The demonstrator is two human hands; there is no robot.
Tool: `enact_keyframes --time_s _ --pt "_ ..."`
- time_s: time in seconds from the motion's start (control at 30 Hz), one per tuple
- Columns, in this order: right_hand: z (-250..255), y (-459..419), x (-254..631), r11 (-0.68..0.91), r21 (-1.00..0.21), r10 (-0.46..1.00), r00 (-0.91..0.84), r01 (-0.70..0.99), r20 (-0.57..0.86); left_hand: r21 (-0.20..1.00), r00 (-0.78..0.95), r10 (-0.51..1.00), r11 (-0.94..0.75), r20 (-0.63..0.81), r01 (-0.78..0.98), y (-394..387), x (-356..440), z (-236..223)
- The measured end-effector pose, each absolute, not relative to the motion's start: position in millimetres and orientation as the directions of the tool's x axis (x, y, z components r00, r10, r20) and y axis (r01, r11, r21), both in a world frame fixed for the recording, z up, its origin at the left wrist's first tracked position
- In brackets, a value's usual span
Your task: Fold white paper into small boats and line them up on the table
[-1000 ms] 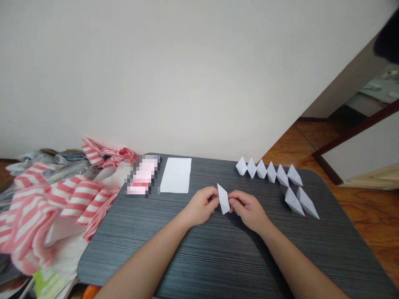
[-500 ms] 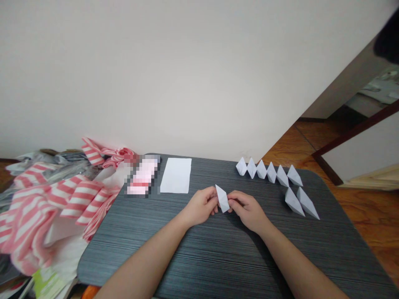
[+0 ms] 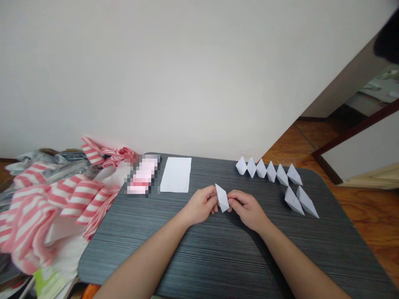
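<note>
Between my two hands, a little above the dark table (image 3: 187, 253), is a small folded white paper piece (image 3: 222, 198) with a pointed top. My left hand (image 3: 202, 205) pinches its left side with thumb and fingers. On the opposite side my right hand (image 3: 246, 208) grips the lower right edge, also closed. Some fingertips are hidden behind the paper. Several finished-looking folded paper shapes (image 3: 261, 169) form a row at the back right. Two more folded shapes (image 3: 294, 202) sit just in front of that row's right end.
White paper sheets (image 3: 176, 174) lie flat at the back left, beside a pixelated pink item (image 3: 143, 174). Left of the table is a heap of red-and-white striped cloth (image 3: 75, 195) and bags. A wall (image 3: 187, 74) rises behind; wooden floor (image 3: 370, 211) shows at right.
</note>
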State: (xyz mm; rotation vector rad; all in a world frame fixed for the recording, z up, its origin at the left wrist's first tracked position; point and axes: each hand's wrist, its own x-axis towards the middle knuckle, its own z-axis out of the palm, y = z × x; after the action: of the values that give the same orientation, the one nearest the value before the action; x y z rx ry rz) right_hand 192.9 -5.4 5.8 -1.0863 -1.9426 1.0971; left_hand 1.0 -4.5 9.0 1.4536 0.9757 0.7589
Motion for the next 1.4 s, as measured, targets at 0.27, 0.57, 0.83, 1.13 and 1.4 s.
enact_keyframes --time_s 0.27,0.57,0.83,1.13,1.4 --pt "7 -7 193 0.304 -0.886 0.889 -0.439 0.351 0.132 0.987 0.429 0.9 0.004 -0.073 0.159 -5 1 11" --pt "7 -7 192 0.347 -0.841 0.887 -0.437 0.416 0.151 0.986 0.411 0.908 0.017 -0.084 0.164 -5 2 8" --pt "3 -9 191 0.32 -0.84 0.902 -0.413 0.438 0.128 0.975 0.413 0.908 -0.029 -0.066 0.219 -6 3 5" --pt "-5 -10 190 0.328 -0.848 0.924 -0.328 0.416 0.196 0.977 0.388 0.918 -0.001 -0.085 0.215 -6 3 6" --pt "1 -8 187 0.374 -0.827 0.915 -0.313 0.421 0.255 0.972 0.378 0.923 -0.021 -0.071 0.235 -6 3 4"
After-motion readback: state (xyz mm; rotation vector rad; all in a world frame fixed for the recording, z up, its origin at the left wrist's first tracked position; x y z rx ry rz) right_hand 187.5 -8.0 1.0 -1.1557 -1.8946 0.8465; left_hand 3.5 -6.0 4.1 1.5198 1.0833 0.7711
